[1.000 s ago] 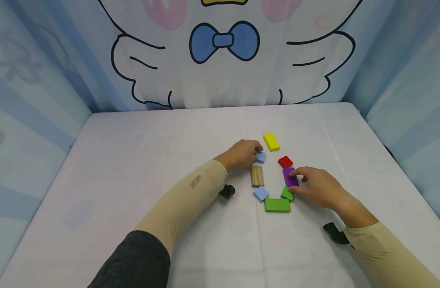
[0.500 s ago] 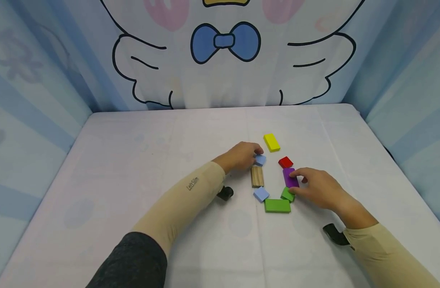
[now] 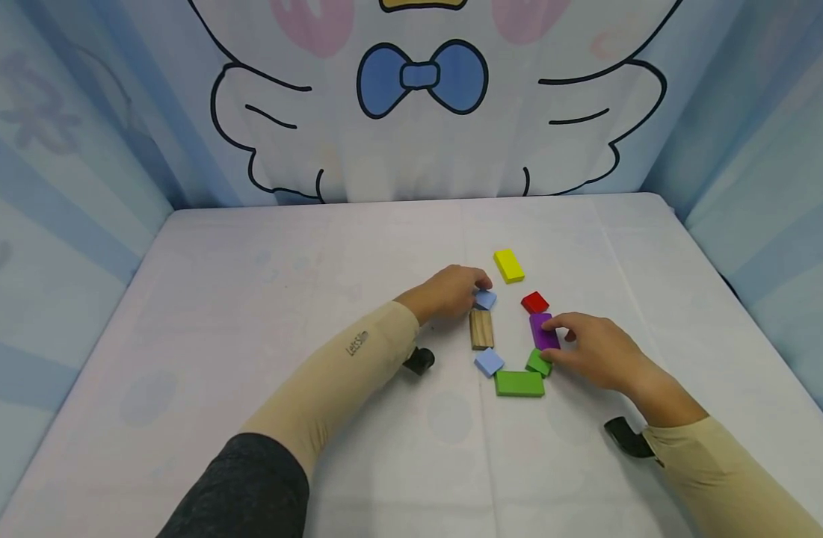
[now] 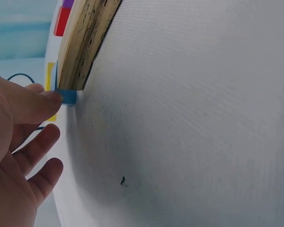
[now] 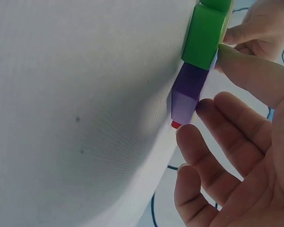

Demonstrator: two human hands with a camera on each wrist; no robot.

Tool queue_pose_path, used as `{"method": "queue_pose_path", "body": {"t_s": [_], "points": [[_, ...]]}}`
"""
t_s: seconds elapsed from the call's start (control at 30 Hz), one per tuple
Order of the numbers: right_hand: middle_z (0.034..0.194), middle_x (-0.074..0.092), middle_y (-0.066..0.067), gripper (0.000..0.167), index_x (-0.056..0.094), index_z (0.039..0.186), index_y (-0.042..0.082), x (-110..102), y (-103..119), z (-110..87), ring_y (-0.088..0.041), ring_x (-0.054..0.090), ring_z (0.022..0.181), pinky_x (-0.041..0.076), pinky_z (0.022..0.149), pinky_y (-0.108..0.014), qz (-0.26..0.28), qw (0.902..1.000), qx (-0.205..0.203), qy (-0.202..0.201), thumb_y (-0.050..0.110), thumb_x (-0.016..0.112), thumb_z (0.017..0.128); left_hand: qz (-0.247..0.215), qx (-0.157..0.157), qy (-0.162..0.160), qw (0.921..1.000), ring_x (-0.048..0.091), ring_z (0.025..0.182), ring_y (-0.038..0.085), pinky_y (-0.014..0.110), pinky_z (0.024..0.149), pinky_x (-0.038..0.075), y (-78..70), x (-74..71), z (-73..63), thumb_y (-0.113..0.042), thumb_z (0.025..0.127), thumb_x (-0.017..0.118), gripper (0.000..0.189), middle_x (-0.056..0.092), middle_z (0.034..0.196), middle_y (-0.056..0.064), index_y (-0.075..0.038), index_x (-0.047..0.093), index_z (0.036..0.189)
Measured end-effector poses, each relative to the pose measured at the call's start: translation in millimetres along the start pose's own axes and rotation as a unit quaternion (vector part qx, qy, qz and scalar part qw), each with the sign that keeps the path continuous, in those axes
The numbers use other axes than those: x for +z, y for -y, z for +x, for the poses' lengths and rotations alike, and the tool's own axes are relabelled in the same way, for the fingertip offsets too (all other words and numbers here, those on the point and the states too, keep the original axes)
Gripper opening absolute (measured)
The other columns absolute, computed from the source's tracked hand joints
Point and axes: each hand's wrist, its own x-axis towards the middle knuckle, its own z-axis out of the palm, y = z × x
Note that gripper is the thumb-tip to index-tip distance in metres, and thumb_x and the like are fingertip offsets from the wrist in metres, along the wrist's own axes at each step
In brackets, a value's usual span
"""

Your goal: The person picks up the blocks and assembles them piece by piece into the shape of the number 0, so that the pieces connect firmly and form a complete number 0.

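My left hand [image 3: 448, 290] pinches a small light blue block [image 3: 486, 300] between thumb and index finger. That block sits right at the far end of a wood-grained block [image 3: 481, 329]; in the left wrist view the wooden block [image 4: 80, 45] partly hides it. My right hand [image 3: 596, 347] rests at the right side of the arrangement. Its thumb touches a small green block [image 3: 536, 363] and its index fingertip a purple block [image 3: 540, 330]. The other right fingers bend loosely, holding nothing, as the right wrist view shows.
A red block [image 3: 534, 302] lies beyond the purple one, a yellow block [image 3: 508, 265] farthest back. Nearer are a long green block [image 3: 519, 384] and a second light blue block [image 3: 488, 362]. The white-covered table [image 3: 250, 336] has patterned curtains [image 3: 418, 157] behind and at the sides.
My left hand has drawn the light blue block slightly nearer, up to the end of the wooden block. The right hand and the other blocks stay in place.
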Motion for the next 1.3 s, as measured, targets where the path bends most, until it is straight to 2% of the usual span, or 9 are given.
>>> {"method": "queue_pose_path", "body": {"t_s": [0.83, 1.1, 1.3], "points": [[0.110, 0.067, -0.017, 0.047, 0.066, 0.124, 0.003, -0.5, -1.8, -0.1, -0.035, 0.061, 0.096, 0.053, 0.079, -0.052, 0.004, 1.0000, -0.006, 0.001, 0.027, 0.079, 0.086, 0.000, -0.005, 0.004, 1.0000, 0.052, 0.125, 0.014, 0.031, 0.110, 0.037, 2.7, -1.5, -1.9, -0.004, 0.101, 0.056, 0.041, 0.056, 0.142, 0.002, -0.013, 0.056, 0.141], [0.110, 0.067, -0.017, 0.046, 0.066, 0.124, 0.003, -0.8, -0.8, 0.3, -0.035, 0.062, 0.096, 0.054, 0.080, -0.052, 0.003, 1.0000, -0.004, 0.002, 0.027, 0.079, 0.087, 0.002, -0.007, 0.002, 1.0000, 0.051, 0.123, 0.015, 0.031, 0.110, 0.037, 4.3, -1.7, -2.1, -0.002, 0.102, 0.053, 0.042, 0.056, 0.141, 0.001, -0.014, 0.056, 0.141], [0.111, 0.067, -0.017, 0.046, 0.066, 0.124, 0.003, -1.1, -0.7, 0.4, -0.034, 0.062, 0.096, 0.054, 0.080, -0.052, 0.002, 1.0000, -0.006, 0.000, 0.027, 0.079, 0.087, -0.002, -0.003, -0.002, 1.0000, 0.047, 0.132, 0.017, 0.033, 0.112, 0.035, 5.7, -0.7, -1.8, 0.001, 0.100, 0.051, 0.049, 0.051, 0.147, 0.003, -0.015, 0.052, 0.146]]}}
